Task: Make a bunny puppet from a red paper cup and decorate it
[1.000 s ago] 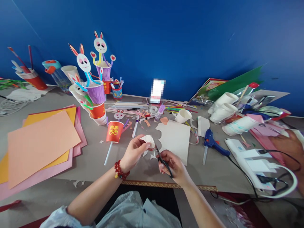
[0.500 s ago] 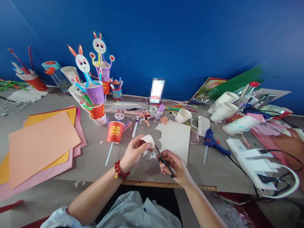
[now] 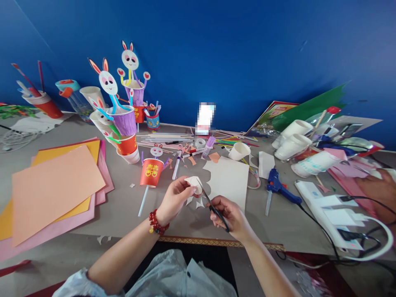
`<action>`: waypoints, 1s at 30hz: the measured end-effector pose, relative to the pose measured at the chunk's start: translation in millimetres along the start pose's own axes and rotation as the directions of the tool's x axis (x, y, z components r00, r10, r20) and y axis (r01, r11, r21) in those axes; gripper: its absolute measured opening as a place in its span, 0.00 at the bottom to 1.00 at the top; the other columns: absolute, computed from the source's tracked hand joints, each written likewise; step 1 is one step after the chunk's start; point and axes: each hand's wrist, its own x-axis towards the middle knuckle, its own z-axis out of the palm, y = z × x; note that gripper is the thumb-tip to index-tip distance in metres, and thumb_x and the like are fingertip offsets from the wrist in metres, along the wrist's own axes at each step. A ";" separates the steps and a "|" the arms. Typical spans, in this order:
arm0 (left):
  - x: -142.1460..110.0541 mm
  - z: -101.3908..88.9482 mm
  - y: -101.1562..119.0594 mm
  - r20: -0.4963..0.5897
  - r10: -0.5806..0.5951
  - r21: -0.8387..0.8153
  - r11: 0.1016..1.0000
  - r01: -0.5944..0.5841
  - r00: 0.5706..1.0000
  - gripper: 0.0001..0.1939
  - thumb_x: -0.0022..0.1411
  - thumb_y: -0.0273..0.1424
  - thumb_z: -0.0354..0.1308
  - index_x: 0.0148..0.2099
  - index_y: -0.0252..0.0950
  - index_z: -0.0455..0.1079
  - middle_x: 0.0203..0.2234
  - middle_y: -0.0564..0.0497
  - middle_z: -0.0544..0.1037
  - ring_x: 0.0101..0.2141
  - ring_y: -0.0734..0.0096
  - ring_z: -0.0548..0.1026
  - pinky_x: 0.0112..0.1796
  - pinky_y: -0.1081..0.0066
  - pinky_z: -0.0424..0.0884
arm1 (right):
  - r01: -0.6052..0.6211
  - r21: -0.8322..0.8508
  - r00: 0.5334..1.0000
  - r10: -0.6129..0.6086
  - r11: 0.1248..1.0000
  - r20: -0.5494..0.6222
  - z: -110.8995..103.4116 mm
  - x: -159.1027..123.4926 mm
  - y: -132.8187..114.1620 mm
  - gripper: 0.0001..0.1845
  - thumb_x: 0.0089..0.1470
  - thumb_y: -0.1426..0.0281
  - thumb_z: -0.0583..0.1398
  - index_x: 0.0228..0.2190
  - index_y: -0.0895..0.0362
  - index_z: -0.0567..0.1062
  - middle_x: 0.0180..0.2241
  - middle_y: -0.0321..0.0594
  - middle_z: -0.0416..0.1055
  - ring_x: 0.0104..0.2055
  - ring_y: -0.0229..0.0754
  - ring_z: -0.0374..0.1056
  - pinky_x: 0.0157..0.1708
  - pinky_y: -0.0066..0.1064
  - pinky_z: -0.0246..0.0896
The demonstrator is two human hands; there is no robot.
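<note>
Scissors (image 3: 208, 198) in my right hand (image 3: 228, 215) have shifted slightly since half a second ago: the blades now reach further across the small white piece (image 3: 192, 180) that my left hand (image 3: 179, 193) pinches between thumb and fingers. My right hand is curled around the handles. The piece is up off the table (image 3: 123, 210), a little beyond the table's patterned front edge (image 3: 222, 242).

I have bare tabletop between my left wrist and the peach sheet (image 3: 55, 189), and more between my right hand and the glue gun (image 3: 280, 186). A white sheet (image 3: 229, 179) with a scalloped left edge lies just beyond my right hand.

My left fingers cover part of the piece, and I can't make out how far the cut goes. The upright screen (image 3: 204, 118) against the wall is blurred into blocks. Another person's hand (image 3: 379, 192) is cut off at the right edge; I can't tell what it holds.

Brushes and pens stand in the stacked red cups (image 3: 51, 109), cut straws in the small blue cup (image 3: 152, 122), and bright blue straws bearing a rabbit face rise from a purple cup (image 3: 124, 123).
</note>
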 end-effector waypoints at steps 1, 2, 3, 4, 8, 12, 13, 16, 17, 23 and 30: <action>0.1 -0.2 -0.1 0.003 0.002 0.000 1.000 -0.002 1.000 0.09 0.53 0.34 0.67 0.31 0.35 0.73 0.25 0.50 0.79 0.26 0.72 0.74 0.33 0.72 0.70 | 0.003 -0.008 1.000 -0.003 1.000 0.005 -0.9 -0.1 0.7 0.26 0.45 0.50 0.70 0.34 0.56 0.72 0.21 0.31 0.66 0.19 0.32 0.60 0.20 0.25 0.56; 0.1 -0.3 -0.3 0.005 0.003 0.000 1.000 -0.003 1.000 0.09 0.53 0.34 0.67 0.31 0.35 0.73 0.25 0.50 0.79 0.26 0.72 0.74 0.33 0.72 0.70 | 0.005 -0.015 1.000 -0.005 1.000 0.009 -1.7 -0.2 1.4 0.25 0.45 0.50 0.70 0.34 0.57 0.72 0.21 0.31 0.66 0.19 0.32 0.60 0.20 0.25 0.56; 0.0 -0.4 -0.4 0.008 0.003 -0.001 1.000 -0.003 1.000 0.09 0.53 0.34 0.67 0.31 0.35 0.72 0.25 0.50 0.79 0.26 0.72 0.74 0.33 0.72 0.69 | 0.004 -0.018 1.000 -0.004 1.000 0.010 -2.2 -0.2 2.2 0.25 0.46 0.51 0.70 0.34 0.57 0.73 0.21 0.32 0.67 0.20 0.32 0.60 0.21 0.25 0.56; -0.1 -0.3 -0.5 0.010 0.003 -0.002 1.000 -0.003 1.000 0.09 0.53 0.34 0.67 0.31 0.35 0.72 0.25 0.51 0.79 0.26 0.72 0.73 0.33 0.72 0.69 | 0.004 -0.018 1.000 -0.004 1.000 0.008 -2.4 -0.3 2.8 0.25 0.46 0.51 0.70 0.35 0.57 0.73 0.22 0.32 0.67 0.20 0.32 0.60 0.21 0.25 0.56; -0.7 0.3 -0.4 0.013 0.000 -0.006 1.000 0.000 1.000 0.10 0.54 0.34 0.67 0.30 0.35 0.71 0.25 0.51 0.79 0.26 0.72 0.73 0.33 0.72 0.69 | 0.000 -0.006 1.000 0.000 1.000 -0.011 -1.7 -0.6 4.1 0.24 0.46 0.52 0.70 0.34 0.57 0.73 0.20 0.32 0.67 0.19 0.32 0.60 0.20 0.25 0.55; -0.6 1.2 0.5 0.005 -0.002 -0.016 1.000 0.002 1.000 0.11 0.53 0.34 0.68 0.29 0.35 0.70 0.25 0.51 0.78 0.27 0.72 0.74 0.33 0.72 0.69 | -0.020 0.015 1.000 0.020 1.000 -0.007 -1.1 -1.2 3.0 0.26 0.44 0.51 0.71 0.34 0.57 0.73 0.21 0.33 0.69 0.19 0.32 0.61 0.20 0.25 0.55; -0.5 1.4 0.8 0.007 -0.002 -0.019 1.000 0.002 1.000 0.11 0.53 0.34 0.68 0.29 0.35 0.70 0.25 0.51 0.78 0.26 0.72 0.73 0.33 0.72 0.69 | -0.018 0.010 1.000 0.018 1.000 -0.006 -1.2 -1.3 2.7 0.26 0.44 0.51 0.71 0.34 0.57 0.73 0.21 0.33 0.69 0.20 0.32 0.61 0.20 0.25 0.55; -0.2 1.6 1.7 0.013 0.001 -0.024 1.000 -0.001 1.000 0.12 0.53 0.34 0.68 0.29 0.35 0.69 0.24 0.51 0.78 0.26 0.73 0.73 0.33 0.72 0.69 | -0.002 -0.019 1.000 0.001 1.000 -0.010 -1.9 -1.3 2.8 0.26 0.44 0.51 0.71 0.34 0.57 0.73 0.21 0.32 0.67 0.20 0.32 0.60 0.20 0.24 0.55; -0.1 1.6 1.9 0.011 0.001 -0.025 1.000 -0.001 1.000 0.12 0.52 0.34 0.68 0.29 0.35 0.69 0.24 0.51 0.78 0.26 0.73 0.73 0.33 0.72 0.69 | 0.000 -0.024 1.000 0.000 1.000 -0.009 -2.3 -1.2 3.2 0.26 0.44 0.51 0.71 0.34 0.57 0.73 0.21 0.32 0.67 0.20 0.32 0.60 0.20 0.24 0.55; -0.3 1.2 2.0 0.003 0.000 -0.025 1.000 0.000 1.000 0.13 0.52 0.35 0.69 0.29 0.35 0.68 0.24 0.52 0.78 0.26 0.74 0.72 0.32 0.73 0.69 | 0.013 -0.057 1.000 -0.012 0.998 0.011 -5.3 0.0 7.6 0.25 0.47 0.52 0.70 0.36 0.58 0.72 0.21 0.31 0.66 0.20 0.31 0.59 0.20 0.24 0.55; 0.8 1.7 2.4 0.006 0.009 -0.042 0.999 -0.009 1.000 0.14 0.52 0.36 0.69 0.29 0.35 0.67 0.24 0.52 0.78 0.26 0.74 0.73 0.31 0.74 0.68 | -0.003 -0.061 1.000 0.003 0.998 0.000 -5.6 -1.9 10.0 0.24 0.47 0.53 0.70 0.36 0.58 0.73 0.20 0.30 0.65 0.19 0.31 0.59 0.20 0.24 0.55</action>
